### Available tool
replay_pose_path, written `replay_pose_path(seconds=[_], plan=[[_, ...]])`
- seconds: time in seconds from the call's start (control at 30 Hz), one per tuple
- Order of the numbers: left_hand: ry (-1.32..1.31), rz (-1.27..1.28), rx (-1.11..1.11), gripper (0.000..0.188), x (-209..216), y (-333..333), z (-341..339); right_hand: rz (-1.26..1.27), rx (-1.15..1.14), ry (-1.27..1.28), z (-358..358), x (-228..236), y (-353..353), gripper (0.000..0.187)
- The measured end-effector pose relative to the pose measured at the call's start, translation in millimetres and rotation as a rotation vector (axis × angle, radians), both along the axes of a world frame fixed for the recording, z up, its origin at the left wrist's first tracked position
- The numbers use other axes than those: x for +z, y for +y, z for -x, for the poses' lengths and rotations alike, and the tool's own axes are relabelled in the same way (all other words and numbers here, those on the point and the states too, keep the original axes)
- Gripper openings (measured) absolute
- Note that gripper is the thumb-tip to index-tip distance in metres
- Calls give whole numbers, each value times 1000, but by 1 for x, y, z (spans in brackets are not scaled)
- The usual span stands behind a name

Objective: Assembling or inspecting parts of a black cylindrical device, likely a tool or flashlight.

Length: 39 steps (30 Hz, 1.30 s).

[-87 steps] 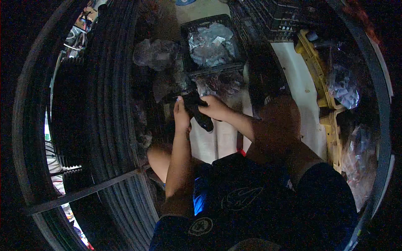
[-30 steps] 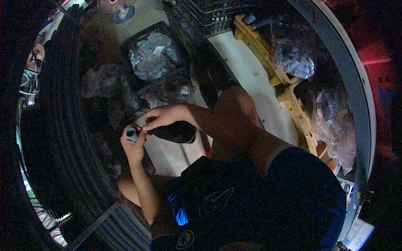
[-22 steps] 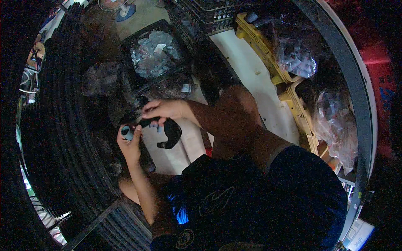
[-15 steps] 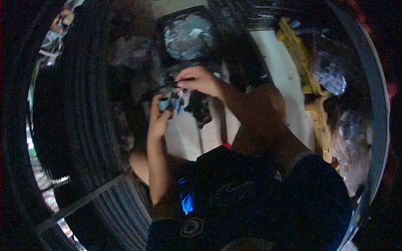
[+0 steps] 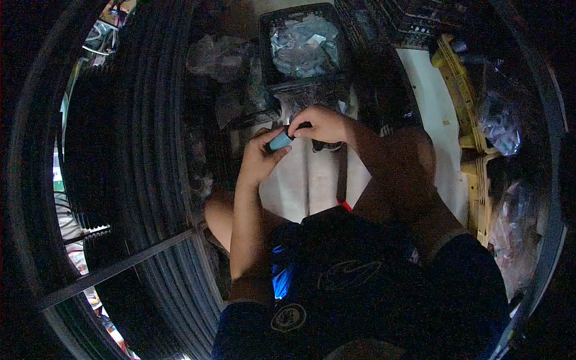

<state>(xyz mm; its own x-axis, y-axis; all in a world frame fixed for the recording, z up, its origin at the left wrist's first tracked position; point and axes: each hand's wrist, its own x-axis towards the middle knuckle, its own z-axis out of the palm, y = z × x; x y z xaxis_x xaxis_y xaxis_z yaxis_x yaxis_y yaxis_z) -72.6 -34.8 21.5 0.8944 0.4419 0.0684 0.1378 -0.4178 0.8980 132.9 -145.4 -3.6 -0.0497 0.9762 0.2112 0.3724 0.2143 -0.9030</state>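
My left hand [image 5: 258, 161] is closed around a small light-blue cylindrical piece [image 5: 279, 141] with a dark end, held tilted between thumb and fingers. Against that dark end, the bent fingers of my right hand [image 5: 327, 125] press together. Whatever they pinch is too small and dark to name. Both hands meet above a pale surface [image 5: 288, 189] between my legs. A dark object [image 5: 327, 146] shows partly under my right hand.
Beyond my hands stands a black crate [image 5: 305, 84] holding clear plastic packets. Yellow crates [image 5: 459, 90] and clear plastic bags [image 5: 501, 123] lie to the right. Ribbed dark stacks [image 5: 141, 120] rise along the left, with a bar [image 5: 120, 267] at lower left.
The view has shifted, so the surroundings sit further right and lower. My right hand has come down against the light-blue piece, which was apart from it before and now lies tilted.
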Motion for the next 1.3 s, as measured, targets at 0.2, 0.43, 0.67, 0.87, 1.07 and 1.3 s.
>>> replay_pose_path(seconds=[0.2,0.43,0.67,0.87,1.07,1.3], plan=[[9,114,3,45,-6,0,0,-7,-139,151,3,1,2,20],[-16,80,50,48,3,0,-3,-152,-62,18,1,-13,6,23],[-39,54,14,47,9,2,0,18,4,394,3,-18,8,30],[-36,54,-38,49,11,3,2,146,-204,116,-2,-11,0,27],[-13,-60,48,49,8,1,4,166,-203,174,16,-25,6,23],[-35,26,71,47,3,7,6,33,-98,354,20,-29,11,18]])
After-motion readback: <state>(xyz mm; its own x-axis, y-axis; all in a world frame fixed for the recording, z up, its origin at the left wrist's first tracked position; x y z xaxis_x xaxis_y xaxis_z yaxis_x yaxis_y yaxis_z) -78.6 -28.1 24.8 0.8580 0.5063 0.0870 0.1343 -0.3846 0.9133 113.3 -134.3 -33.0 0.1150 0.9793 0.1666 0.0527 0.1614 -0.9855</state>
